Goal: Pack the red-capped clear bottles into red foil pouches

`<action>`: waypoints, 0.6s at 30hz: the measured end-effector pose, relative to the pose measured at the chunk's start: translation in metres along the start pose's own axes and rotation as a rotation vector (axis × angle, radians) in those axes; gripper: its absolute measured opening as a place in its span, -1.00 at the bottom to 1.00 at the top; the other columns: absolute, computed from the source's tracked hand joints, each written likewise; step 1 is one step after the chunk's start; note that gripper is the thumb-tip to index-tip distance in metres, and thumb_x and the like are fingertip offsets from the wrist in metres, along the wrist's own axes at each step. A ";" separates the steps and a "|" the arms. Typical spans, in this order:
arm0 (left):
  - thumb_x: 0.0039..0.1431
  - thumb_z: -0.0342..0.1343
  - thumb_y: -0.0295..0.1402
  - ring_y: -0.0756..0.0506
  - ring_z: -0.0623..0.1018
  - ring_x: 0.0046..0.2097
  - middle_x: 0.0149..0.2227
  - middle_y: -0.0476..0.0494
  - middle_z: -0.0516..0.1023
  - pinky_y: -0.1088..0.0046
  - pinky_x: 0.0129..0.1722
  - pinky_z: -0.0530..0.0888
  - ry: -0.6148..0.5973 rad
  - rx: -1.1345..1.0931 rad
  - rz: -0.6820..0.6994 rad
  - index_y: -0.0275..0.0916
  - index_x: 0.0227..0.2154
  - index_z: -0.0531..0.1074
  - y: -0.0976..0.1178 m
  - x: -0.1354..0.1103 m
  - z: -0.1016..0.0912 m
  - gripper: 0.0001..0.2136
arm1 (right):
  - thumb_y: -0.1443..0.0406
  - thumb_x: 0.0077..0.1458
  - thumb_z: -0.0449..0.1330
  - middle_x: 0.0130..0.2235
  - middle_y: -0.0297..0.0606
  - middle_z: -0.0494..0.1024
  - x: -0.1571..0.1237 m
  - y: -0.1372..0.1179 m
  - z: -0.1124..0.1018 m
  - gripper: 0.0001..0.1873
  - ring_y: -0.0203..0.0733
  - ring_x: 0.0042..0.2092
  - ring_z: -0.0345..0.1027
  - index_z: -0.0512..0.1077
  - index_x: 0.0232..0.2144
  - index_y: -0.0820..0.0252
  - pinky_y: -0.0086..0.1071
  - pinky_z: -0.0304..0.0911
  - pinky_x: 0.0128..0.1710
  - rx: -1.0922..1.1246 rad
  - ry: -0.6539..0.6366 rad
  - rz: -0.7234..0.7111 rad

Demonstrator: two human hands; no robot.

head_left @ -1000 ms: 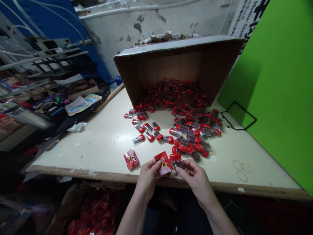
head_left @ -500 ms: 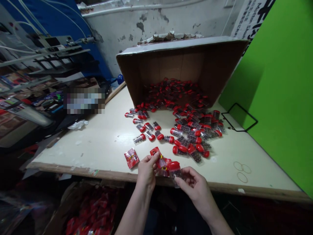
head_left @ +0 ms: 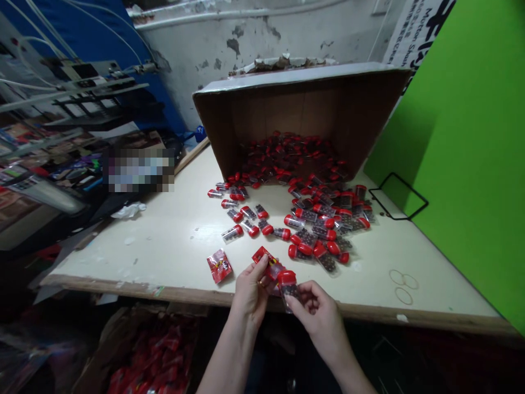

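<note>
The left hand [head_left: 251,291] pinches a red foil sachet [head_left: 266,261], just beside a red-capped clear vial [head_left: 287,287] gripped by the right hand [head_left: 315,316]. Loose vials [head_left: 324,230] spill across the table [head_left: 164,246] from a tipped cardboard box [head_left: 303,104] at the far side.

Cream-topped work table [head_left: 135,257], worn, chipped wooden front edge [head_left: 123,288]. Cardboard box [head_left: 287,109] lies on its side at far end, open side facing front edge. Red-capped clear tubes [head_left: 324,219] holding dark pellets heap inside box mouth, spill across tabletop in loose scatter, some touching, some apart. 1 red foil packet [head_left: 219,266] lies alone near front edge. 3 thin rings [head_left: 404,287] lie at right.
</note>
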State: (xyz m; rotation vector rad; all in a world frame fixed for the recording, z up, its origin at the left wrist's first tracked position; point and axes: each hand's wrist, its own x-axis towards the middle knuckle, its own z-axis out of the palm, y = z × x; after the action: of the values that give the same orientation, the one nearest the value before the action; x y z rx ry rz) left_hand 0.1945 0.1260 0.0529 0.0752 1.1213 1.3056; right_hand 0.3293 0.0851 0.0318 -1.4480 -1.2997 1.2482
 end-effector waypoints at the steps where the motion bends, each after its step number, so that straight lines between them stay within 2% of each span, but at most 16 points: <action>1: -0.08 0.28 -0.38 0.00 0.52 -0.47 -0.44 -0.15 0.57 0.51 -0.45 0.50 -0.012 -0.005 0.003 -0.36 -0.40 0.48 -0.001 0.000 0.000 -0.82 | 0.15 -0.02 0.23 -0.53 -0.36 0.40 0.000 0.000 0.000 -0.77 -0.32 -0.54 0.15 0.37 -0.45 0.20 -0.48 0.12 -0.55 0.030 -0.021 0.010; 5: -0.04 0.24 -0.40 -0.02 0.54 -0.45 -0.41 -0.17 0.58 0.48 -0.43 0.51 -0.005 -0.044 0.035 -0.34 -0.39 0.48 -0.004 -0.001 0.002 -0.86 | 0.13 -0.01 0.22 -0.51 -0.35 0.40 -0.001 0.000 0.001 -0.74 -0.30 -0.51 0.19 0.36 -0.44 0.22 -0.47 0.13 -0.53 0.111 -0.078 0.038; 12: -0.04 0.25 -0.40 -0.03 0.55 -0.41 -0.35 -0.19 0.59 0.49 -0.40 0.51 0.005 -0.056 0.030 -0.33 -0.37 0.48 -0.007 -0.003 0.004 -0.84 | 0.13 0.00 0.22 -0.50 -0.32 0.42 0.001 0.004 0.000 -0.75 -0.30 -0.51 0.19 0.37 -0.43 0.22 -0.46 0.15 -0.53 0.101 0.003 0.039; 18: -0.15 0.32 -0.35 0.02 0.51 -0.48 -0.43 -0.12 0.57 0.54 -0.47 0.45 -0.041 -0.033 0.071 -0.33 -0.41 0.48 -0.016 -0.007 0.005 -0.77 | 0.15 -0.02 0.23 -0.50 -0.34 0.43 0.000 0.004 0.001 -0.76 -0.31 -0.52 0.18 0.38 -0.43 0.22 -0.47 0.16 -0.54 0.093 -0.017 0.038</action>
State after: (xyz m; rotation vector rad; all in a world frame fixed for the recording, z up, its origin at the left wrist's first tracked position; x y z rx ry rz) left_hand 0.2103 0.1180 0.0499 0.1181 1.0699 1.3793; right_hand 0.3286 0.0844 0.0280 -1.4052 -1.2137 1.3312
